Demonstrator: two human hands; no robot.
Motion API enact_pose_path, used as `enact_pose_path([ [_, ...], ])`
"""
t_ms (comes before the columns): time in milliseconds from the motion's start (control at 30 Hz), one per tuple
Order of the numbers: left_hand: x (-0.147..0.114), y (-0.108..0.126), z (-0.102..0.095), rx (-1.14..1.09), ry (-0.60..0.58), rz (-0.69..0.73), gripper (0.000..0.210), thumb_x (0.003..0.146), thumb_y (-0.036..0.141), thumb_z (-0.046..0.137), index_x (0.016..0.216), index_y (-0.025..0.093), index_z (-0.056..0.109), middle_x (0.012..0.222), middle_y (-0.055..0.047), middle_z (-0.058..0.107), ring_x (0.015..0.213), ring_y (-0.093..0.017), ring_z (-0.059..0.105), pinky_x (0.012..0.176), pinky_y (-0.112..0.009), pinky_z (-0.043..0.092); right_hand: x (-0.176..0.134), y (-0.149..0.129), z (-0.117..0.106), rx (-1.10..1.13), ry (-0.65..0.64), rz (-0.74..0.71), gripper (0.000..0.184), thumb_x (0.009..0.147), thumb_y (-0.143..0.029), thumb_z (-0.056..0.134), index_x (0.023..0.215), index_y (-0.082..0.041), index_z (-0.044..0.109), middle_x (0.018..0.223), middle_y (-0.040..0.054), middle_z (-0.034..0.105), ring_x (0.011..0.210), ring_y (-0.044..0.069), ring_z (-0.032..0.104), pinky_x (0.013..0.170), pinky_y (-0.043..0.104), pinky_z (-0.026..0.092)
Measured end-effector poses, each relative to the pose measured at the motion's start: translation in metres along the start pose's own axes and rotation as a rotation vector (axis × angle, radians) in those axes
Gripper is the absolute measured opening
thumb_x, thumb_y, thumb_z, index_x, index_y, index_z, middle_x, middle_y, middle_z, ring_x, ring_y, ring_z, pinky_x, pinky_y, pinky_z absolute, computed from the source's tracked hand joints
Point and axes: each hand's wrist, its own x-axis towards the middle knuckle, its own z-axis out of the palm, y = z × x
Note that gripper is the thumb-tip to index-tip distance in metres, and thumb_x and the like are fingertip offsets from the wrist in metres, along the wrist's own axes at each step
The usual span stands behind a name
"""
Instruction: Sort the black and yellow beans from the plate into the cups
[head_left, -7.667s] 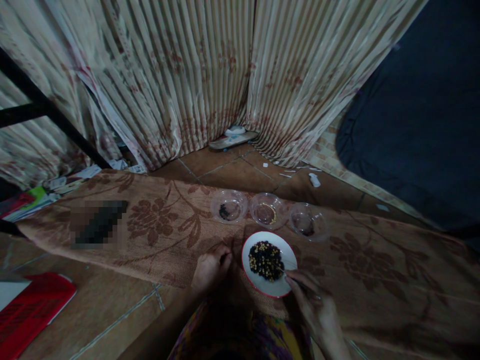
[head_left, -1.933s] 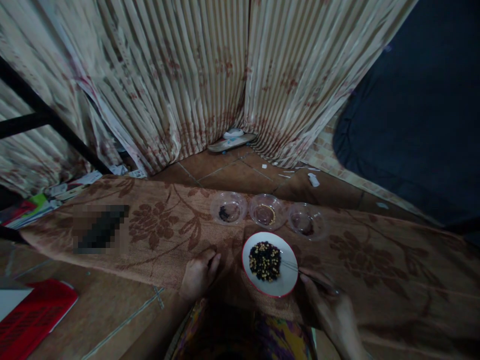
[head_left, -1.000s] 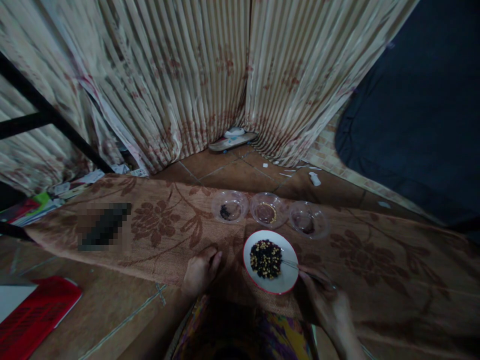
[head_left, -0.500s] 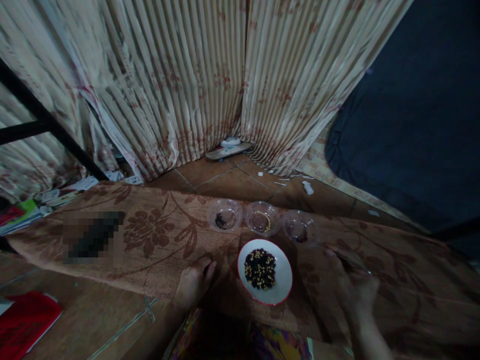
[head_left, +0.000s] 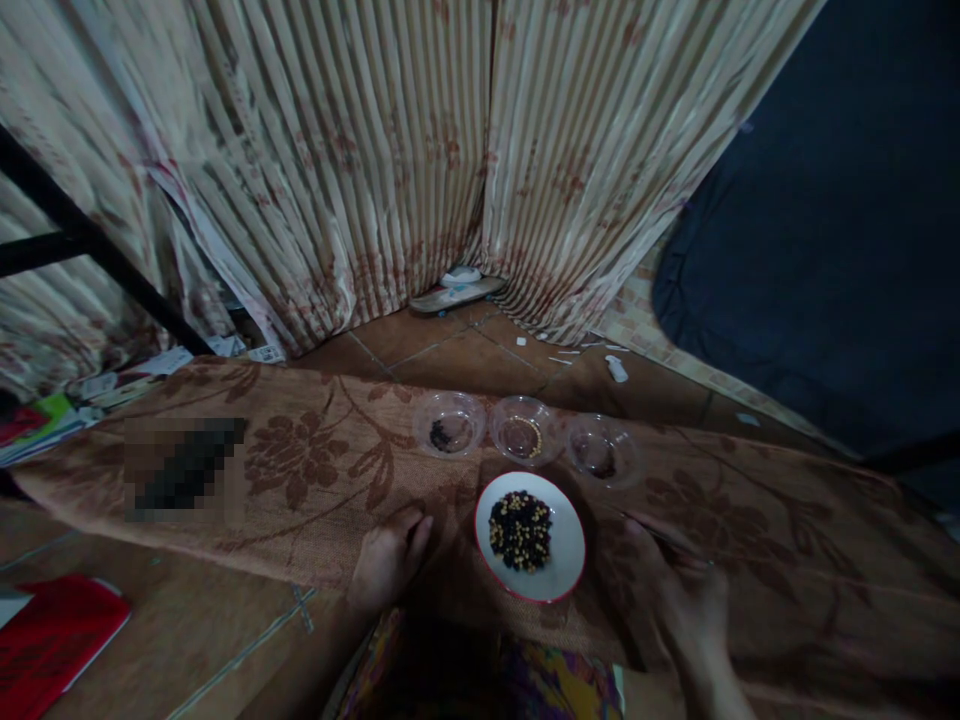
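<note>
A white bowl with a red rim (head_left: pixel 568 560) sits in front of me, holding a mix of dark and yellow beans (head_left: pixel 520 530). Behind it stand three clear plastic cups in a row: the left cup (head_left: pixel 466 425) has some dark beans, the middle cup (head_left: pixel 517 430) some yellow ones, the right cup (head_left: pixel 611 450) a few dark reddish ones. My right hand (head_left: pixel 679 590), right of the bowl, pinches slim tweezers (head_left: pixel 667 542) whose tips point at the bowl; whether they grip a bean I cannot tell. My left hand (head_left: pixel 390 560) rests curled on the cloth left of the bowl, nothing visible in it.
A brown flowered cloth (head_left: pixel 300 520) covers the long narrow table. A blurred dark object (head_left: pixel 187 465) lies at its left. Striped curtains (head_left: pixel 375 150) hang behind, with bits of litter (head_left: pixel 616 368) on the tiled floor. A red bag (head_left: pixel 67 640) is at lower left.
My right hand with the tweezers has moved left, away from the right cup and closer to the bowl. My left hand stays in place.
</note>
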Motion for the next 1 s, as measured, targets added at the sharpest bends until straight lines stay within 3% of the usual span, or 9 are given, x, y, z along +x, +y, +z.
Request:
enact_pose_path([
  [167,-0.001,-0.002,0.003,0.009,0.002,-0.004,0.031,0.096,0.036,0.04,0.074,0.021,0.057,0.069,-0.001,0.066,0.067,-0.014,0.066,0.061,-0.022,0.043,-0.021,0.011,0.011,0.018,-0.188,0.043,0.031,0.076,-0.045,0.066,0.091,-0.019,0.074,0.098,0.0106,0.073,0.093,0.026,0.066,0.082,0.04,0.052],
  [400,-0.001,-0.001,0.003,0.012,0.012,0.01,0.029,0.096,0.036,0.039,0.077,0.022,0.057,0.074,-0.002,0.067,0.072,-0.015,0.066,0.065,-0.022,0.044,-0.026,0.009,0.013,-0.086,-0.287,-0.004,0.031,0.079,-0.047,0.062,0.089,-0.021,0.073,0.101,0.009,0.071,0.098,0.025,0.064,0.086,0.039,0.05],
  [767,0.0,0.003,-0.002,-0.002,-0.016,-0.013,0.03,0.095,0.035,0.041,0.07,0.021,0.051,0.064,0.001,0.06,0.059,-0.012,0.06,0.057,-0.021,0.038,-0.03,0.01,0.012,-0.15,-0.294,0.032,0.034,0.08,-0.051,0.059,0.089,-0.021,0.072,0.101,0.0089,0.071,0.099,0.026,0.063,0.089,0.04,0.048],
  [1000,0.0,0.002,0.0,-0.001,-0.007,-0.012,0.031,0.095,0.034,0.04,0.07,0.021,0.052,0.066,0.0,0.061,0.063,-0.013,0.061,0.061,-0.022,0.039,-0.029,0.01,0.014,-0.164,-0.322,0.028,0.035,0.08,-0.051,0.057,0.091,-0.022,0.072,0.104,0.0088,0.07,0.1,0.026,0.063,0.088,0.039,0.048],
])
